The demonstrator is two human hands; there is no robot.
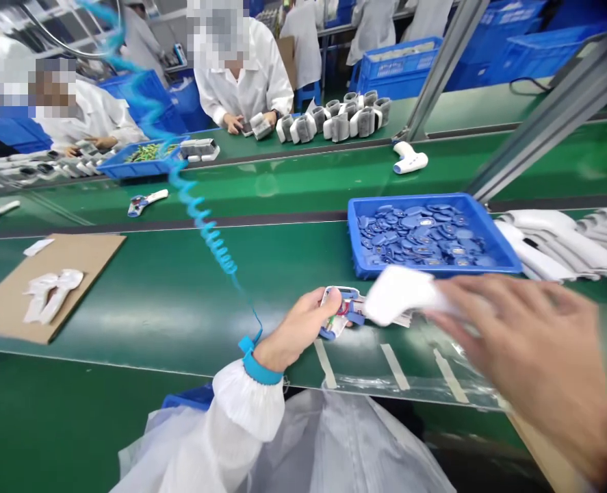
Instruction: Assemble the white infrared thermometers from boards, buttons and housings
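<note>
Clasping an open thermometer housing (pixel 341 313) firmly in the left hand (pixel 295 329), fingers closed round the grip, low over the green conveyor belt (pixel 180 287); bringing a white housing shell (pixel 400 294) alongside with the blurred right hand (pixel 529 363), its hold impossible to tell; blue tray (pixel 357 236) lying just beyond.

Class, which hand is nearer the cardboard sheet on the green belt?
Left. The left hand is to the right of the cardboard sheet; the right hand is farther right, beyond the left hand.
</note>
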